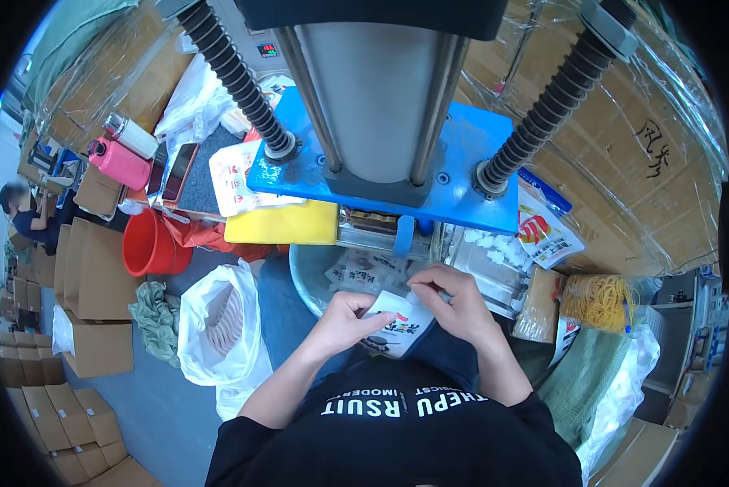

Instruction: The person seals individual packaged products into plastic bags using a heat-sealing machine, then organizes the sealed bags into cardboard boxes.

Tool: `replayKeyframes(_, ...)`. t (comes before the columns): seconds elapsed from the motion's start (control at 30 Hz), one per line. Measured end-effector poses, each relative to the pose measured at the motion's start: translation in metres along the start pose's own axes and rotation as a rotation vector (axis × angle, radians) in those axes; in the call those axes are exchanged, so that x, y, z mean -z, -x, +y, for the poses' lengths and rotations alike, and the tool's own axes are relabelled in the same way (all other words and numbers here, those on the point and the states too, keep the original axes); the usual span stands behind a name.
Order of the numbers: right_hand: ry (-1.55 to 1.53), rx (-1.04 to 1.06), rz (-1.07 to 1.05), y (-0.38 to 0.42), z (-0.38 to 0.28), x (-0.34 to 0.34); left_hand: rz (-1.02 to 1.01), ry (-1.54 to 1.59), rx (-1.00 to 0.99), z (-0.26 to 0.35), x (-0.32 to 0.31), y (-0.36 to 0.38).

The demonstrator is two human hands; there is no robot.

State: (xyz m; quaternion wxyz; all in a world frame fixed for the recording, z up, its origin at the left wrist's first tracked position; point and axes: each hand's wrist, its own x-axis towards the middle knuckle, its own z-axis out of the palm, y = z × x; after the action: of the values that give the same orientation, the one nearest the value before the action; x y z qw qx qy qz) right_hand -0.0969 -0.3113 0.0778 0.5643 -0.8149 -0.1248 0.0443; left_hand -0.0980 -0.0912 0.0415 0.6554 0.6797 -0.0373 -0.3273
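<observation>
Pinching a white pouch (pixel 398 334) with dark and red print, the left hand (pixel 341 326) has its thumb laid flat on the front. The right hand (pixel 455 302) bends its finger and thumb at the pouch's top edge, but one cannot tell how tightly it grips there. The pouch is tilted, in front of the person's black shirt (pixel 397 446), which has white letters. Just past it, more pouches (pixel 366 269) lie in a pale round tub (pixel 297 280). Above the tub is a machine with a blue plate (pixel 299 183), and a yellow block (pixel 281 224) sits under the plate's left side. To the right is a metal tray (pixel 462 264) with white bits, and near it a bundle of yellow bands (pixel 594 302). On the left, an open white bag (pixel 192 325) stands on the floor near a red bucket (pixel 141 243). Farther up are a pink bottle (pixel 121 165) and a silver one (pixel 133 136). Far off on the left, another person (pixel 33 217) is near some boxes.
</observation>
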Motion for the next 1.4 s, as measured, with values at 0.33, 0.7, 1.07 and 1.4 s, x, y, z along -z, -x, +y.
replayKeyframes(0.33, -0.365, -0.215, 0.241, 0.000, 0.015, -0.005, 0.064, 0.212, -0.021, 0.006, 0.004, -0.023)
replayKeyframes(0.7, 0.619, -0.088, 0.391, 0.024, 0.051, 0.044, 0.225, 0.467, -0.025, 0.011, 0.032, -0.080)
replayKeyframes(1.07, 0.641, -0.237, 0.374, 0.029, 0.052, 0.046, 0.783, -1.379, -0.533, 0.009, 0.137, -0.037)
replayKeyframes(1.4, -0.333, -0.171, 0.376, 0.019, 0.048, 0.033, 0.804, -0.937, -0.617, 0.013, 0.124, -0.027)
